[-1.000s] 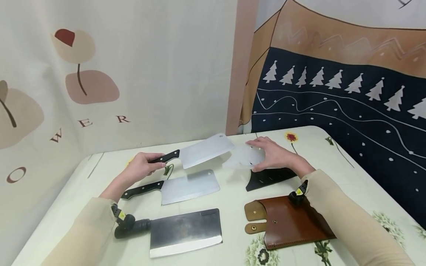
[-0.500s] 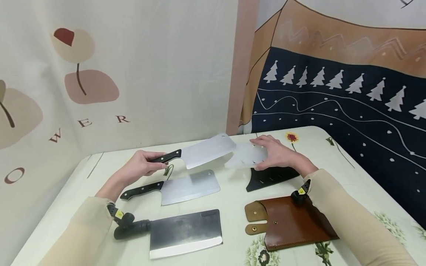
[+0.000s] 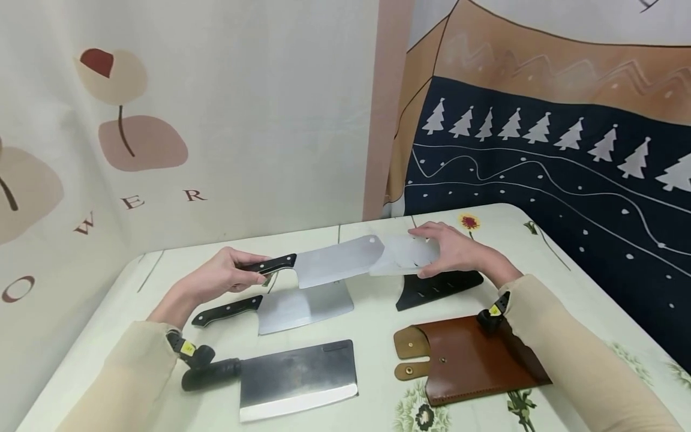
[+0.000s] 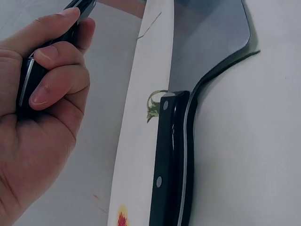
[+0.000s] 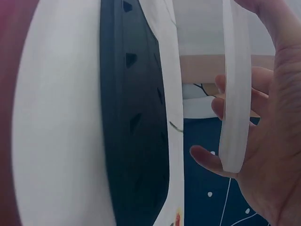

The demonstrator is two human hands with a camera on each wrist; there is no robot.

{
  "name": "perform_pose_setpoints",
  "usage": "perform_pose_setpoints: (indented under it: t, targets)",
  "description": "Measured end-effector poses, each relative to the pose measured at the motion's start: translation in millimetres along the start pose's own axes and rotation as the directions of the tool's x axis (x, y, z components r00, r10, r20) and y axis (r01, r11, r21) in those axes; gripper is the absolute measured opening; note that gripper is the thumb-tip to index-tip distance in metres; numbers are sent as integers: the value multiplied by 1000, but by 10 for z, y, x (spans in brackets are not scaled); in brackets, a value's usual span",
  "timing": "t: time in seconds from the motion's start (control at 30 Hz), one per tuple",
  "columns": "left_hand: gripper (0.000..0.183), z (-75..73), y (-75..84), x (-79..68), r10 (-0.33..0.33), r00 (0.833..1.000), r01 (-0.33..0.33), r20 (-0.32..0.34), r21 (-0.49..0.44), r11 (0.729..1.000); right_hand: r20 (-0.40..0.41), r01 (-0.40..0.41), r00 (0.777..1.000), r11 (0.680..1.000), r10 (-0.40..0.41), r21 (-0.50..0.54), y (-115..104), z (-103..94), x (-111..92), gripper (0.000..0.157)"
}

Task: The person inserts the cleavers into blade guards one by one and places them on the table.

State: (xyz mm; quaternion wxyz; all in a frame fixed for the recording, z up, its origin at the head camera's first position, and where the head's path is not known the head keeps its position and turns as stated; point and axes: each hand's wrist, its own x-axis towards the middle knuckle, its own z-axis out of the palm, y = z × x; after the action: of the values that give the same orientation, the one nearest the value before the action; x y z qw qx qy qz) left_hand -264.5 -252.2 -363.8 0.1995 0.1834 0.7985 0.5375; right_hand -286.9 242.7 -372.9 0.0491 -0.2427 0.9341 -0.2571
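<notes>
My left hand [image 3: 218, 277] grips the black riveted handle of a cleaver [image 3: 336, 261] above the table. In the left wrist view, its fingers curl round that handle [image 4: 27, 89]. A translucent white blade guard [image 3: 400, 257] is in my right hand [image 3: 459, 252], thumb on one edge and fingers on the other. The blade's far end meets and overlaps the guard's curved left edge. Seen edge-on in the right wrist view, the guard [image 5: 236, 94] is a narrow pale strip in front of the palm. Below the held cleaver lies a similar cleaver [image 3: 308, 311] with a black handle.
A black slotted blade guard [image 3: 432, 292] lies under my right hand. Nearer the front are a broad dark-bladed cleaver [image 3: 299, 375] and, on the right, a brown leather sheath [image 3: 475, 357] with snap straps. Fabric curtains [image 3: 259, 120] hang behind the table.
The held cleaver has levelled out, its blade end coming down and right to meet the white guard. My right hand keeps its hold, with the guard shifted slightly right.
</notes>
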Motion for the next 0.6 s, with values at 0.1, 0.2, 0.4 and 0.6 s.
perform_pose_setpoints:
  t: [0.1, 0.2, 0.4, 0.6]
  targets:
    - [53, 23, -18, -2, 11, 1000, -11, 1, -25, 1000, -18, -22, 1000, 1000, 22, 3, 14, 24, -34, 93]
    - [54, 36, -42, -9, 10, 1000, -10, 3, -38, 999, -36, -35, 999, 999, 36, 3, 22, 55, -70, 94]
    - [53, -27, -91, -41, 33, 999, -32, 29, -37, 999, -76, 2, 997, 1000, -2, -6, -16, 59, -114, 97]
    - [40, -99, -147, -78, 96, 989, -79, 111, -150, 986, -72, 31, 997, 999, -32, -14, -112, 21, -131, 96]
